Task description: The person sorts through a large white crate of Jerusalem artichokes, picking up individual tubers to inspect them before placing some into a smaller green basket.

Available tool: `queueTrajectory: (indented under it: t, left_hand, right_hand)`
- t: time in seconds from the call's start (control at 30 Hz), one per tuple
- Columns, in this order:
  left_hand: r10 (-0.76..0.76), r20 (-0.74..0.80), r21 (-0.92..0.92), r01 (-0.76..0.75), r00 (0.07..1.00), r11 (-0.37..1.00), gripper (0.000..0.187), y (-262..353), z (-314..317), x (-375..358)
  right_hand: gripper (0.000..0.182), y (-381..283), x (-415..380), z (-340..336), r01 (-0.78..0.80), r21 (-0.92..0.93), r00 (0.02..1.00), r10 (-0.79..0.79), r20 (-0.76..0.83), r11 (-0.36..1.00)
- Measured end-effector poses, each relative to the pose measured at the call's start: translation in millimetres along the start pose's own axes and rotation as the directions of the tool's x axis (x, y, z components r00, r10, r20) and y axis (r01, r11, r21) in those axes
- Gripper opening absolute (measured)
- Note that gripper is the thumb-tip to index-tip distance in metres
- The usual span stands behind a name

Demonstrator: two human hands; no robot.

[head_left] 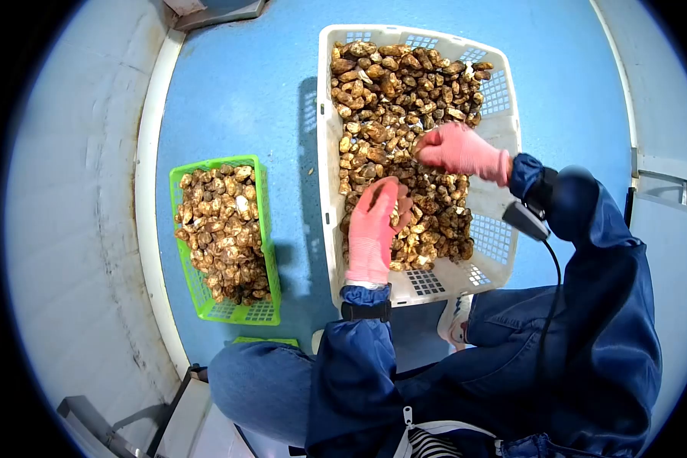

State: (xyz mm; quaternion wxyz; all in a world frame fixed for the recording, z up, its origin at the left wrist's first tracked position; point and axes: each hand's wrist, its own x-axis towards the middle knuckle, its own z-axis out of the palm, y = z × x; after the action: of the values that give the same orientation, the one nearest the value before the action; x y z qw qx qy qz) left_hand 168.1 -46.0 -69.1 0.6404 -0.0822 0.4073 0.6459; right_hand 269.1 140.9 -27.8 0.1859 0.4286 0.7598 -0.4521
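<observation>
Brown, knobbly pieces [389, 107], mushroom-like, fill much of a large white crate [487, 267]. Over the crate's lower middle is my left hand [375, 225] in a pink glove, its fingers curled around one or more of the pale brown pieces. My right hand [459, 151], also in a pink glove, is above the crate's right middle. Its fingertips are pinched together over the pile, and what they hold is too hidden to name.
A smaller green basket [271, 275], heaped with similar brown pieces, stands on the blue floor [229, 91] to the left. The edge of another green item [266, 340] shows by my left knee. White walls rise on both sides.
</observation>
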Motion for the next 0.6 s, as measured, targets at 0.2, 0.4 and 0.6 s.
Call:
queueTrajectory:
  t: [0.2, 0.4, 0.6]
  left_hand:
    - [-0.008, -0.098, 0.113, 0.019, 0.995, 0.993, 0.039, -11, 1, 2]
    - [0.049, -0.137, 0.061, -0.041, 0.989, 0.997, 0.037, 5, 5, -9]
    - [0.170, -0.064, 0.097, -0.164, 0.983, 0.982, 0.033, 17, 3, -12]
  right_hand:
    - [0.036, -23, -11, 10, 0.066, 0.342, 0.911, -0.197, 0.363, 0.937]
    - [0.042, 17, 89, -4, 0.192, -0.631, 0.944, -0.318, -0.091, 0.752]
    - [0.019, -8, 94, 23, 0.151, -0.863, 0.975, -0.218, 0.049, 0.482]
